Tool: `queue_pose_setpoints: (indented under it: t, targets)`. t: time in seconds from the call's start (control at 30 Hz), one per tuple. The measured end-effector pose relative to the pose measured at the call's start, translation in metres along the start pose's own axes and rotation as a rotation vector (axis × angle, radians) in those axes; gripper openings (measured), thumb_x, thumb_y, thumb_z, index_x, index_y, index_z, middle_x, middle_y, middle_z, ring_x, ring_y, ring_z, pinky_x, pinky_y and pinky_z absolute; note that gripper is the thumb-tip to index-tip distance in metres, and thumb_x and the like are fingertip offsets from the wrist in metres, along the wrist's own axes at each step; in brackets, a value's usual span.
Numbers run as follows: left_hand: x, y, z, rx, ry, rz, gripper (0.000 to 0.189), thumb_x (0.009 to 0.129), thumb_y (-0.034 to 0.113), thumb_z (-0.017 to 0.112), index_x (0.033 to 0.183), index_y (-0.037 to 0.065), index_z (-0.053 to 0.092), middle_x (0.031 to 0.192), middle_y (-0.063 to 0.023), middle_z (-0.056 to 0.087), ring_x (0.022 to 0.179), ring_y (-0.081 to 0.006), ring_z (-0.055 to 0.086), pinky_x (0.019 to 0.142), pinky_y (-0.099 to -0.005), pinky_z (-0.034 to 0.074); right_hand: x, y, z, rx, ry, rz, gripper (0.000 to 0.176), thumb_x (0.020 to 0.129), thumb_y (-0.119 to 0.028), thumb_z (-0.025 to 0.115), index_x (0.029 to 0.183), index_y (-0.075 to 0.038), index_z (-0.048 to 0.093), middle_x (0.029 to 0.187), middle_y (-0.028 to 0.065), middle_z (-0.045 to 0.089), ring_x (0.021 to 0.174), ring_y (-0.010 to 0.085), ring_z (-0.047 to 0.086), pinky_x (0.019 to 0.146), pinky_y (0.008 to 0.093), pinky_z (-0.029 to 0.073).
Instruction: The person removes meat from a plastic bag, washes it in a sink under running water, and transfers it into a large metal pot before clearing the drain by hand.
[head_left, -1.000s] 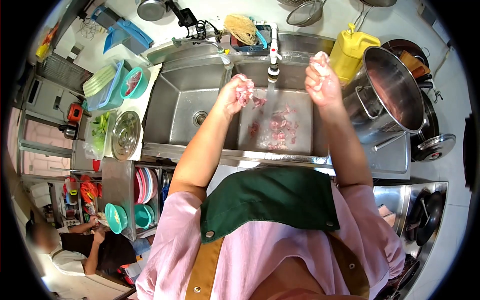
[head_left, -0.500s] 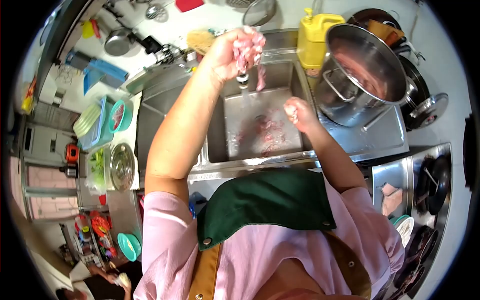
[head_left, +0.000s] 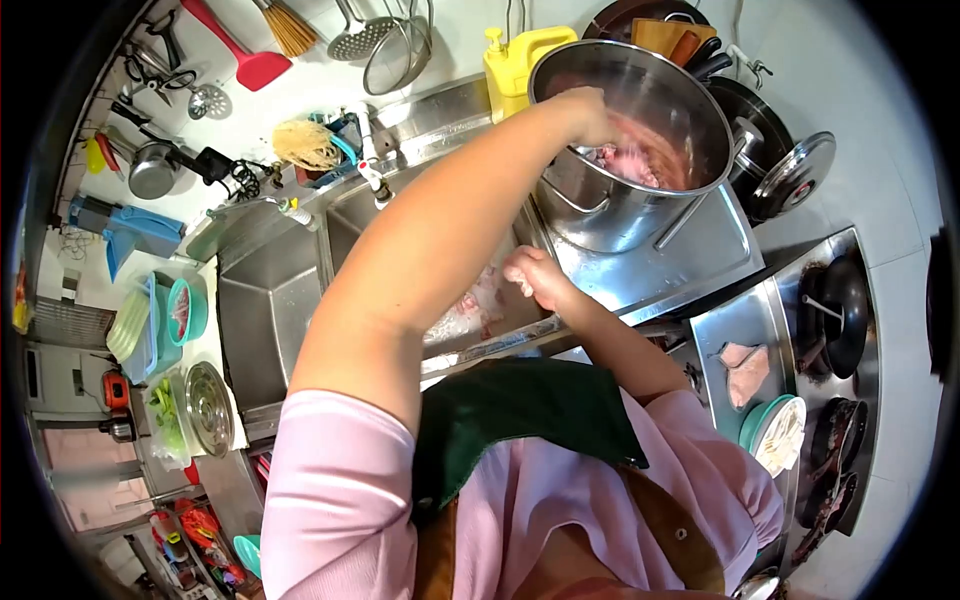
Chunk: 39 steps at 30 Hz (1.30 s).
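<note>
My left hand [head_left: 590, 115] reaches over the near-left rim of a large steel pot [head_left: 565, 185]. Pinkish meat [head_left: 632, 165] lies blurred just below it among reddish contents; the fingertips are hidden, and whether they still hold meat is unclear. Above the right part of the sink [head_left: 530, 232], my right hand [head_left: 537, 275] is closed, with something small and pale at its fingers. Wet scraps of meat [head_left: 484, 300] lie in the basin below, partly behind my left forearm.
A yellow jug [head_left: 512, 75] stands behind the pot, and a metal lid [head_left: 797, 175] to its right. The faucet [head_left: 374, 180] is at the sink's back. Teal and clear containers [head_left: 190, 312] sit on the left; pans [head_left: 845, 315] are at the right.
My left hand has moved right with the meat, from above the sink to the pot. My right hand remains closed over the sink. The view has shifted right.
</note>
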<state>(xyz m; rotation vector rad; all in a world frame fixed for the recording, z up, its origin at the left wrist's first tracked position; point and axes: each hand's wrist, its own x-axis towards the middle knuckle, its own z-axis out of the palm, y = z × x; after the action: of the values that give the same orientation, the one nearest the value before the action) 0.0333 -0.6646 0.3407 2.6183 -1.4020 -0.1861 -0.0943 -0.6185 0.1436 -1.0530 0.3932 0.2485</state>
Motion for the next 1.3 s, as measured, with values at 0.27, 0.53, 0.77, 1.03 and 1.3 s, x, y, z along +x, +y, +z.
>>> queue_pose_setpoints:
  t: [0.27, 0.53, 0.77, 1.03, 1.3]
  targets:
    - [-0.113, -0.104, 0.086, -1.388, 0.266, -0.335, 0.032, 0.082, 0.036, 0.049, 0.082, 0.005, 0.059, 0.072, -0.0063, 0.060, 0.064, -0.0158, 0.057, 0.055, -0.0274, 0.046, 0.020, -0.046, 0.023, -0.196, -0.030, -0.649, 0.010, 0.084, -0.013, 0.048, 0.077, -0.006, 0.049, 0.065, -0.0019, 0.049, 0.061, 0.0044, 0.047, 0.044, 0.0196, 0.034]
    - [-0.256, -0.172, 0.127, -2.612, 0.469, -0.656, 0.025, 0.086, 0.025, 0.038, 0.094, 0.005, 0.051, 0.083, -0.0086, 0.058, 0.074, -0.0191, 0.058, 0.064, -0.0299, 0.050, 0.037, -0.041, 0.150, -1.507, -0.307, -1.356, 0.011, 0.073, -0.014, 0.051, 0.080, -0.015, 0.060, 0.081, 0.0035, 0.060, 0.074, 0.0236, 0.056, 0.061, 0.0394, 0.039]
    - [-0.470, -0.203, 0.153, -2.246, 0.996, -0.815, 0.016, 0.080, 0.011, 0.051, 0.096, 0.007, 0.052, 0.074, -0.0030, 0.056, 0.061, -0.0118, 0.054, 0.050, -0.0219, 0.046, 0.066, 0.007, 0.224, -1.220, -0.512, -1.141, 0.015, 0.076, -0.017, 0.054, 0.085, -0.006, 0.058, 0.076, 0.0120, 0.059, 0.067, 0.0259, 0.056, 0.059, 0.0336, 0.045]
    - [-0.812, -0.200, 0.254, -1.438, 1.818, -1.782, 0.014, 0.081, 0.016, 0.049, 0.082, 0.002, 0.050, 0.059, -0.0047, 0.050, 0.042, -0.0116, 0.042, 0.039, -0.0216, 0.037, 0.127, 0.078, 0.110, -1.475, -0.373, -0.413, 0.016, 0.081, -0.016, 0.053, 0.073, -0.002, 0.053, 0.058, 0.0013, 0.047, 0.053, 0.0091, 0.042, 0.049, 0.0240, 0.036]
    - [-0.935, -0.226, 0.420, -0.541, 0.767, -2.240, 0.047, 0.081, 0.039, 0.046, 0.103, -0.001, 0.052, 0.101, -0.0168, 0.054, 0.090, -0.0254, 0.051, 0.078, -0.0366, 0.041, 0.126, 0.100, -0.014, -1.624, -0.242, -0.100, 0.013, 0.074, -0.013, 0.055, 0.080, -0.001, 0.058, 0.073, 0.0105, 0.060, 0.069, 0.0178, 0.057, 0.065, 0.0287, 0.045]
